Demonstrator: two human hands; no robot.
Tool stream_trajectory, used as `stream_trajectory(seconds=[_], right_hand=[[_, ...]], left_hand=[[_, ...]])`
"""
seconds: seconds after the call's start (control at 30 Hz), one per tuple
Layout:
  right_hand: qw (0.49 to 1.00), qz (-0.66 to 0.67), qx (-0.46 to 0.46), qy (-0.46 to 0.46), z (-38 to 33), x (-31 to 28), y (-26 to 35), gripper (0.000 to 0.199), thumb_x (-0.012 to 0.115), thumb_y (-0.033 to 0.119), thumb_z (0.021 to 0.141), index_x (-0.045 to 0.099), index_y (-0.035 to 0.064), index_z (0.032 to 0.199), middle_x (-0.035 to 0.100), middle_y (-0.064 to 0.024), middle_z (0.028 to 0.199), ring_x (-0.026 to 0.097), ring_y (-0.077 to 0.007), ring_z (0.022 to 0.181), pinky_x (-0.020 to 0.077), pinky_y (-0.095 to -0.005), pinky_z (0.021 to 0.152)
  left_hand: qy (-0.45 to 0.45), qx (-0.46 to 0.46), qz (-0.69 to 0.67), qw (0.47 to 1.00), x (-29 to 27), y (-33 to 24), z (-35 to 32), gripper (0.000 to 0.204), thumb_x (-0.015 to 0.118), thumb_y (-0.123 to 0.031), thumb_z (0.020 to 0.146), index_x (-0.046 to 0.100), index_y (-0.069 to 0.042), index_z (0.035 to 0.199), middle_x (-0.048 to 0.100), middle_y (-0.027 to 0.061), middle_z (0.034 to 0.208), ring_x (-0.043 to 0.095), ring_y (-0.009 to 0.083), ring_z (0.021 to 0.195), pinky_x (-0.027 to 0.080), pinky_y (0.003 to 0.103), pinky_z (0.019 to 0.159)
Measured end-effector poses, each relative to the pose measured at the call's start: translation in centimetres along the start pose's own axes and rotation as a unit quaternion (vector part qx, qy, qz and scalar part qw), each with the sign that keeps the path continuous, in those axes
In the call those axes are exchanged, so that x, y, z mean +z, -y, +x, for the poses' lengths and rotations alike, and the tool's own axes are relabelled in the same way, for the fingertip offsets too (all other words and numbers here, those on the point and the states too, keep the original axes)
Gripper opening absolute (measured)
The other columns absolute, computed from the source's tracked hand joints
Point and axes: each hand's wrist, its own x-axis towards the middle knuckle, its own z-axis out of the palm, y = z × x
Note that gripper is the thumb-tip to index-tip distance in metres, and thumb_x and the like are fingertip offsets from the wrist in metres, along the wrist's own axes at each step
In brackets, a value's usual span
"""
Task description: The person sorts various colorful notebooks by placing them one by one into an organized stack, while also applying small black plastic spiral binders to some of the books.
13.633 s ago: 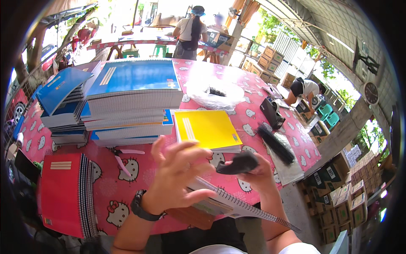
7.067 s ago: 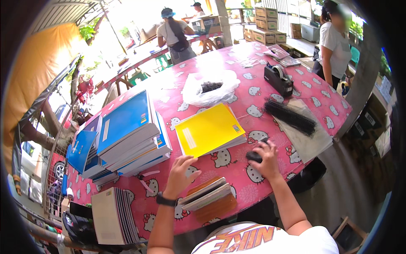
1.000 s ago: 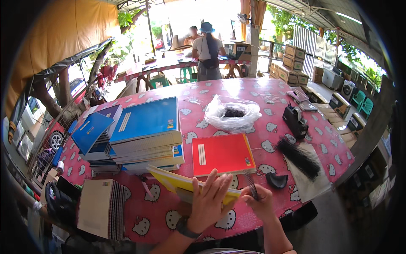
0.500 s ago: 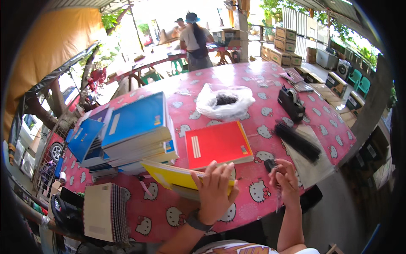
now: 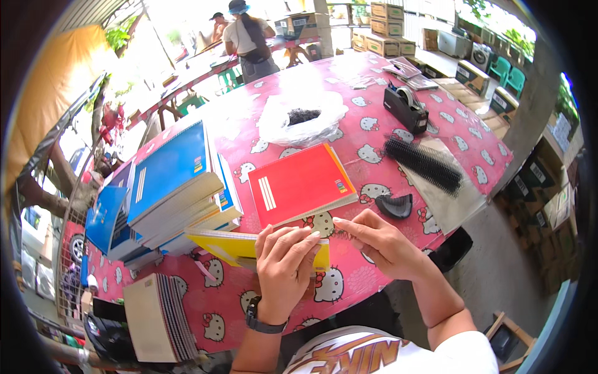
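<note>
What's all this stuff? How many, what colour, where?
yellow notebook: one, yellow, under left hand
red notebook: one, red, table centre
notebook stacks: two, blue-topped, table left
cream stack: one, cream, front left
plastic bag: one, whitish, back centre
tape dispenser: one, black, back right
coils: several, black, right
curved piece: one, black, centre right
table cover: one, pink, underneath
boxes: many, mostly brown, background
left hand: one, grip on yellow notebook
right hand: one, beside it

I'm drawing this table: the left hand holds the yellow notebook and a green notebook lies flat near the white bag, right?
The green is wrong: the head view shows a red notebook lying flat near the white bag. The left hand does hold the yellow notebook.
</note>
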Motion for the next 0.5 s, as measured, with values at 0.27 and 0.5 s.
stream_trajectory(seconds=[0.27,0.5], right_hand=[[0.998,0.054,0.015,0.017,0.7,-0.4,0.3,0.030,0.061,-0.002,0.081,0.062,0.0066,0.109,0.056,-0.0111,0.088,0.059,-0.0261,0.079,0.0491,-0.0346,0.068],[0.993,0.082,-0.037,0.081,1.6,-0.9,0.2,0.030,0.060,-0.008,0.076,0.064,0.0054,0.102,0.055,-0.0115,0.088,0.059,-0.0268,0.079,0.0482,-0.0346,0.069]], left_hand=[[-0.016,0.003,-0.034,0.999,-0.1,0.3,-0.3,0.013,0.071,-0.011,0.075,0.067,-0.012,0.088,0.065,0.0007,0.085,0.059,0.0189,0.081,0.041,0.038,0.085],[-0.028,0.026,-0.035,0.999,-0.6,0.3,-1.9,0.012,0.070,-0.009,0.076,0.067,-0.014,0.087,0.067,0.0008,0.088,0.062,0.0196,0.085,0.039,0.041,0.092]])
